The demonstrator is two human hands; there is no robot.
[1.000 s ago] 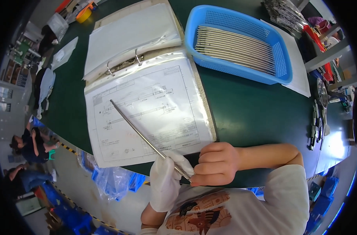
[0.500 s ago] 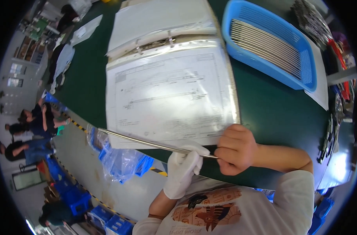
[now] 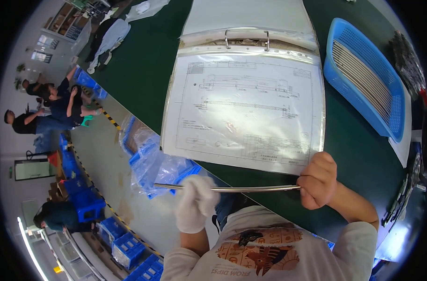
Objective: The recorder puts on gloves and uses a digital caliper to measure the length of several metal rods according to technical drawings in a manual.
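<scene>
A thin, shiny metal rod (image 3: 251, 190) lies almost level across the front of my body, just off the near edge of the table. My left hand (image 3: 196, 201), in a white glove, is wrapped round it close to its left end, and a short stub pokes out past the glove. At the opposite end my bare right hand (image 3: 318, 180) grips the rod in a closed fist. Beyond the rod lies an open ring binder (image 3: 244, 117), its plastic-sleeved page showing a technical drawing of long thin parts. The right fist is beside the binder's lower right corner.
A blue plastic basket (image 3: 346, 89) at the right holds several similar metal rods. White cloths (image 3: 113, 40) lie at the table's far left. Below, plastic-wrapped blue crates (image 3: 152, 164) stand on the floor. Several people are at the left, away from the dark green table (image 3: 134, 89).
My left hand has moved along the rod from near the right fist to near the left end. The rod is more level, and the whole view has shifted.
</scene>
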